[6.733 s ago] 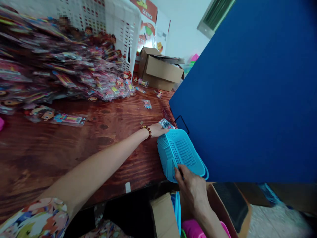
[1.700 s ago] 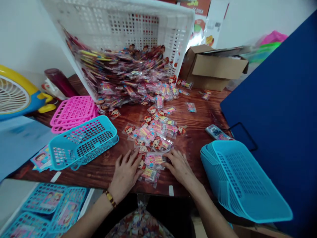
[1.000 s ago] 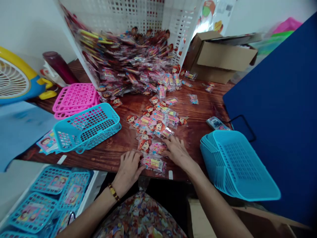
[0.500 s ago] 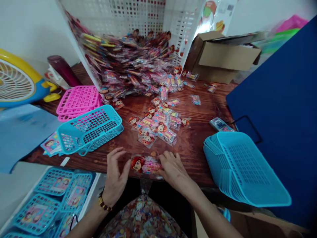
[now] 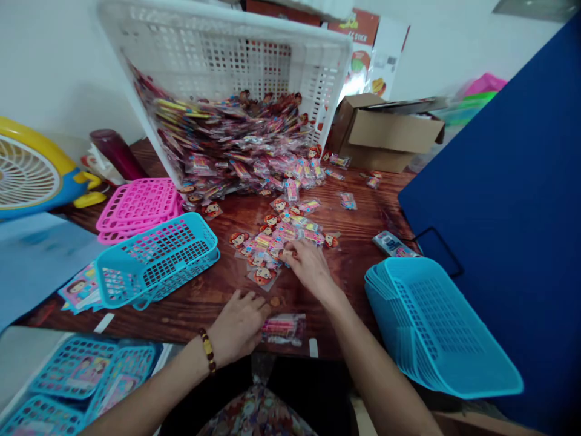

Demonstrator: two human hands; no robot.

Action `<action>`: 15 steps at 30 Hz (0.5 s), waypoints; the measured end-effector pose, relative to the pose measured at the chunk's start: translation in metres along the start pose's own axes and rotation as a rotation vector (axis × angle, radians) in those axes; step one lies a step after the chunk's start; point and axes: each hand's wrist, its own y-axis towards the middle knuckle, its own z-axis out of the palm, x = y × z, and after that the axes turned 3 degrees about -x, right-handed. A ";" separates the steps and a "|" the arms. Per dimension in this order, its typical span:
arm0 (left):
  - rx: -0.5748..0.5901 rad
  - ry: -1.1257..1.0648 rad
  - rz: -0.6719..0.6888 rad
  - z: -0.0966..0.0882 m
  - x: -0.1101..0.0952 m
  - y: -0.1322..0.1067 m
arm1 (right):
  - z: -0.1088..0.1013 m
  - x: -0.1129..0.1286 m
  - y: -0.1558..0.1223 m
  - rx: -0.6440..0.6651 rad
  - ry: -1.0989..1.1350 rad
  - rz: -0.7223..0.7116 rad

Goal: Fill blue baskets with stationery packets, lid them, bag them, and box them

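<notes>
Centrally, we see the right hand [image 5: 309,266] bent over the pile [image 5: 263,242], its fingertips touching the packets, thumb and forefinger near each other; whether they pinch one we cannot tell. Nearer the edge of the table [image 5: 181,307], we find the left hand [image 5: 238,327], palm down, fingers slightly bent, a bracelet [image 5: 207,351] at its wrist; it covers one end of a single packet [image 5: 287,327], and we cannot tell if it grips. Beyond the pile, we note a white crate [image 5: 181,54] tipped on its side, more packets spilling from its mouth. To the left we see an open blue basket [image 5: 186,268], with pink grids [image 5: 140,206] behind and cards [image 5: 79,290] at its end; to the right, nested baskets [image 5: 454,327] beside a blue panel [image 5: 508,212]. Farthest out, we observe a carton [image 5: 390,130], a bottle [image 5: 118,154] and a fan [image 5: 27,169]
</notes>
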 end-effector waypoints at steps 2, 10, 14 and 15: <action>-0.004 -0.017 -0.017 0.005 0.000 -0.005 | 0.003 0.002 0.030 -0.073 -0.168 0.042; 0.004 -0.397 -0.211 0.001 0.014 -0.018 | 0.017 -0.010 0.016 -0.063 -0.236 0.054; -0.065 -0.726 -0.365 -0.002 0.022 -0.013 | 0.017 -0.016 0.009 -0.143 -0.212 0.089; -0.098 -0.818 -0.390 -0.001 0.023 -0.011 | 0.019 -0.015 0.015 -0.152 -0.226 0.048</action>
